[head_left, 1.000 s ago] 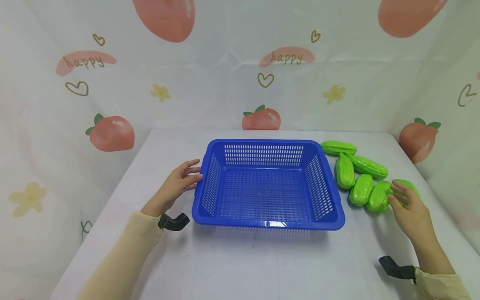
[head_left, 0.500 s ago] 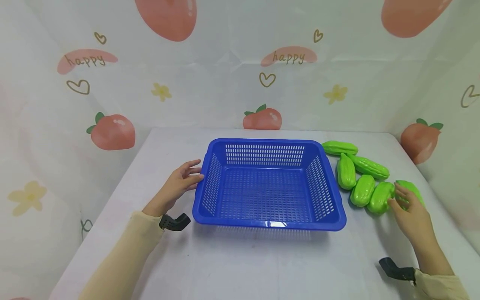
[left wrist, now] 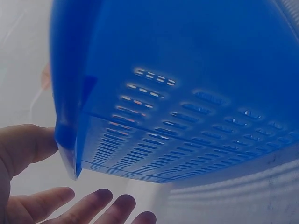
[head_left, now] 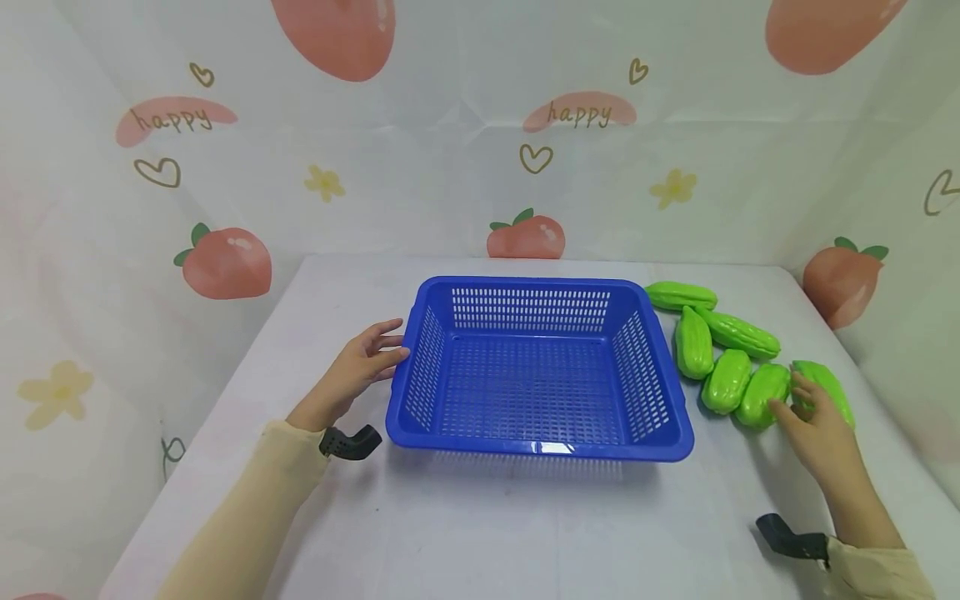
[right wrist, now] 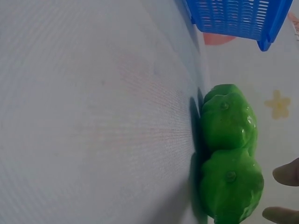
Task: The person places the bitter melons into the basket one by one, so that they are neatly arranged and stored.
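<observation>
Seeing my right hand (head_left: 821, 429), fingers apart, beside a green gourd (head_left: 763, 396): nubbed end faces wrist, long axis slants away rightward. Left hand (head_left: 358, 367) spread at blue basket (head_left: 465, 445); white table (head_left: 495, 533) beneath, printed curtain (head_left: 427, 183) beyond.

White peach-print cloth backdrop (head_left: 420, 192); pale table (head_left: 480, 533); soft light

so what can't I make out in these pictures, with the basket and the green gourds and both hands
Head view: part of the rightmost gourd, behind the right hand.
Head view: some fingertips of the left hand, behind the rim of the basket.
Left wrist view: most of the basket's inside, behind its wall.
Right wrist view: most of the right hand, cut off by the right edge.
</observation>
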`<action>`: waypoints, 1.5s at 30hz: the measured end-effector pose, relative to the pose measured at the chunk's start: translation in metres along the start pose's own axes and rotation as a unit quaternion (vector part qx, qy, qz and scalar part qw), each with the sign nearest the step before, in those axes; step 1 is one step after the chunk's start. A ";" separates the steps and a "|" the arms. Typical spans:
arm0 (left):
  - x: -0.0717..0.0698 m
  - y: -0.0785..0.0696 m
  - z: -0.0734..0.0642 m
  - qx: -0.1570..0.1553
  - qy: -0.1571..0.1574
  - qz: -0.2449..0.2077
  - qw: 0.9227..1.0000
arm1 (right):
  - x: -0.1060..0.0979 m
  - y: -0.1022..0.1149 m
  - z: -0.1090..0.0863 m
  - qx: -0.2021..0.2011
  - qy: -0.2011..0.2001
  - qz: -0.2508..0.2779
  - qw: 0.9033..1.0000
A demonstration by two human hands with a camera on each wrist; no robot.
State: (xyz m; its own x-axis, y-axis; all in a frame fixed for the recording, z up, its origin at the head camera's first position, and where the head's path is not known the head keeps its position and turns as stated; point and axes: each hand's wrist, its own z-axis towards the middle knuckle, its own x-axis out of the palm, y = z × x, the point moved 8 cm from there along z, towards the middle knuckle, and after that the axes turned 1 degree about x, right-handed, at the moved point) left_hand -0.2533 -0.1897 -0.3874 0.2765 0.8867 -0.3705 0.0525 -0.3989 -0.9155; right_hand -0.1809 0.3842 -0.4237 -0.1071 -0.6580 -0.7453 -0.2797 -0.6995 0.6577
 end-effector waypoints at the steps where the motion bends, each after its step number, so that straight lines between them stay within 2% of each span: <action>1: 0.000 0.000 0.000 0.000 0.002 -0.001 1.000 | 0.000 0.000 0.001 0.002 0.003 0.002 1.000; 13: 0.001 0.001 0.002 -0.010 0.027 -0.030 0.999 | 0.002 -0.006 0.003 0.024 0.025 0.001 0.999; 23: 0.002 0.005 0.004 -0.024 0.025 -0.041 0.999 | 0.004 -0.003 0.005 0.008 0.033 0.014 0.999; 33: 0.004 0.005 0.004 -0.023 0.035 -0.056 0.998 | 0.007 -0.003 0.005 0.017 0.054 0.013 0.998; 45: 0.006 0.005 0.004 -0.020 0.043 -0.069 0.996 | 0.007 -0.003 0.006 0.019 0.057 -0.006 0.998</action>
State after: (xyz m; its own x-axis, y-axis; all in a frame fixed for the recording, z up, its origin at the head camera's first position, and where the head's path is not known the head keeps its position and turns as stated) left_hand -0.2550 -0.1852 -0.3946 0.3445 0.9115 -0.2245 0.1344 -0.2846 -0.9492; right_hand -0.1861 0.3834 -0.4317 0.0055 -0.6781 -0.7349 -0.3167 -0.6983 0.6419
